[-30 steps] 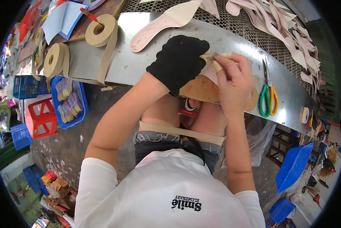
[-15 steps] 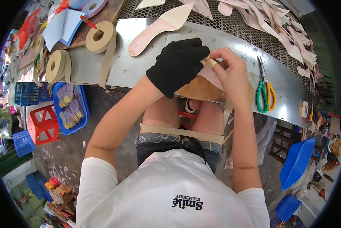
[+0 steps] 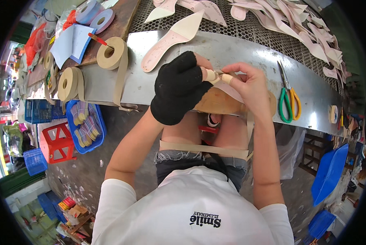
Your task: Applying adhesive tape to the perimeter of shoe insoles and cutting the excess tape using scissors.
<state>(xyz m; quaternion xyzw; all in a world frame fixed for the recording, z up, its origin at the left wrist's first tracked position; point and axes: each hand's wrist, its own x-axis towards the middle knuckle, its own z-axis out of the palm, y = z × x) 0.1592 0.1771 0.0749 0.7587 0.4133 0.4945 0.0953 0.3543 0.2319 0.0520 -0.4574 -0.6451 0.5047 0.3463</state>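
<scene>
My left hand [image 3: 179, 87], in a black glove with bare fingertips, is closed at the far end of a pale pink insole [image 3: 228, 89]. Opposite it, my bare right hand [image 3: 248, 83] pinches at the same spot. Beige tape wraps a finger of the left hand and the right thumb. My fingers hide the pinched end and any small piece between them. Beneath the insole lies a rounded brown board [image 3: 219, 102] at the metal table's near edge. A beige tape strip [image 3: 249, 118] hangs down beside my right forearm.
Another insole [image 3: 166, 47] lies on the metal table [image 3: 142, 83] ahead. Green-and-orange-handled scissors [image 3: 288, 98] are at right. Beige tape rolls [image 3: 109, 53] stand left; many insoles [image 3: 289, 24] pile on the mesh. A blue basket [image 3: 103, 130] sits below, left.
My left hand has turned and drawn a little nearer, showing more of its fingertips. My right hand keeps pinching at the same end. The whole view has shifted slightly.
</scene>
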